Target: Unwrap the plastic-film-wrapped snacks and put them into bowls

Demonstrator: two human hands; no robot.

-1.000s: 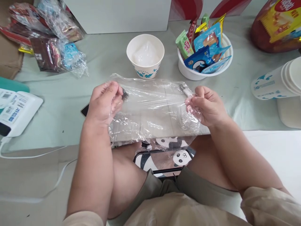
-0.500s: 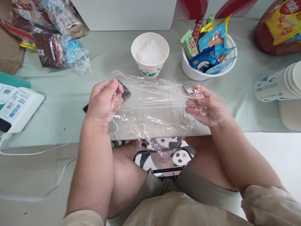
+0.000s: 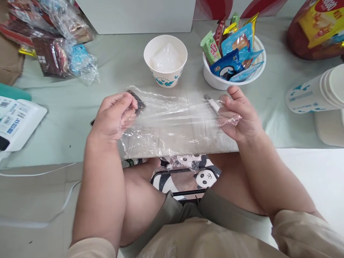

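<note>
Between my two hands a crinkled clear plastic bag [image 3: 166, 116] is stretched over the front edge of the table, its lower part hanging over the edge. My left hand [image 3: 114, 114] is closed in a fist around one end of it. At the other end, my right hand [image 3: 240, 116] has the film against its fingers and palm, with the index finger raised. A slim white tool with a grey tip [image 3: 212, 104] lies beside my right fingers; whether they touch it I cannot tell. Partly behind my left hand lies a dark phone-like object [image 3: 137, 102].
Past the bag stand a paper cup [image 3: 165, 77] with white plastic inside and a white bowl [image 3: 215, 80] of wrapped snacks. Stacked paper cups [image 3: 306, 95] lie at right, near a large snack jar [image 3: 298, 39]. At left are packaged snacks [image 3: 49, 59] and a white device [image 3: 24, 122].
My hands have drawn slightly further apart, pulling the bag tauter. My right fingers have lifted and loosened somewhat. The view has shifted a little, so the table items appear further left.
</note>
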